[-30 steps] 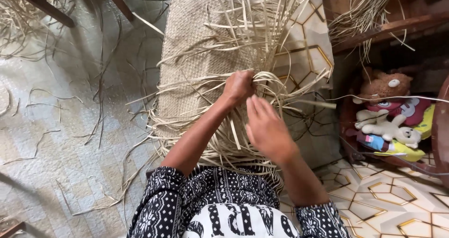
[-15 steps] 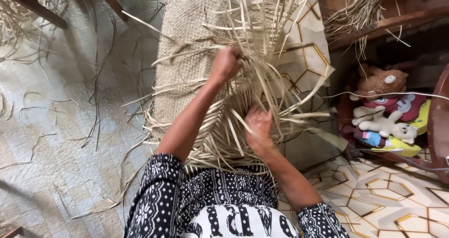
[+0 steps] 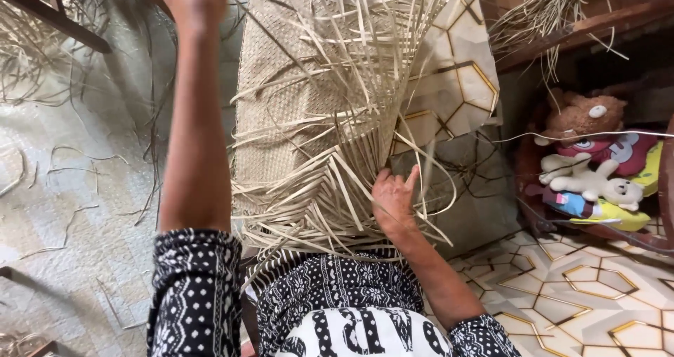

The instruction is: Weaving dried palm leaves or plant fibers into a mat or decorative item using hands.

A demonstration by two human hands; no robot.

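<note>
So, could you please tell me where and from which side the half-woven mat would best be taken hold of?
Probably by the finished woven panel, gripping its straight left edge from the left. That part lies flat and tightly plaited, so it should hold together. The right side and near end bristle with loose strips that would likely slip or bend; the right hand already rests there.

Pale straw everywhere

The woven mat [image 3: 281, 90] and loose strips [image 3: 351, 55] are tan-beige, the sleeve [image 3: 193, 294] black with white dots, the floor tiles [image 3: 583, 294] cream with gold hexagon lines, and the plush toys [image 3: 590, 153] brown, white and yellow.
</note>
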